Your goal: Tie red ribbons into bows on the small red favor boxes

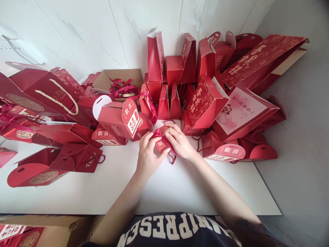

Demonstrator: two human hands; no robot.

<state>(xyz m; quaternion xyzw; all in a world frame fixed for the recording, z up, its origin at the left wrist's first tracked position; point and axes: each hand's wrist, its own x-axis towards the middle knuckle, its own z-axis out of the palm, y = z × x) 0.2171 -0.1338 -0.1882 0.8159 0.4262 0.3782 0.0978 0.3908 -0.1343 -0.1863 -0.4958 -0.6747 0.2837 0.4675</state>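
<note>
- Landmark for everything below: open cardboard box (130,73), at the back of the white table (180,192).
- Small red box (159,147): on the table, forward and right of the cardboard box, between both hands. Magenta ribbon (157,133) bunched across its top; twisted red cord (172,158) hangs off its near side.
- Left hand (148,154): gripping the small red box from its left, thumb along the near side, fingertips up at the ribbon.
- Right hand (181,142): fingers bent over the right of the same box, gripping the ribbon; exact pinch point hidden.
- Inside the cardboard box: loose ribbons (122,89), heaped.
- Just in front of the cardboard box: gable box (113,116) with white double-happiness panel, tilted.
- Right of the cardboard box: tall red bag (155,60) upright, with two slim boxes (163,107) side by side below it.
- Well right of it: bag with pink picture panel (239,106), leaning back.
- Left of it: rope-handled bag (43,85), tilted.
- Forward and left of it: flap-top boxes (69,159), lying clustered.
- Behind it: marbled wall (149,31).
</note>
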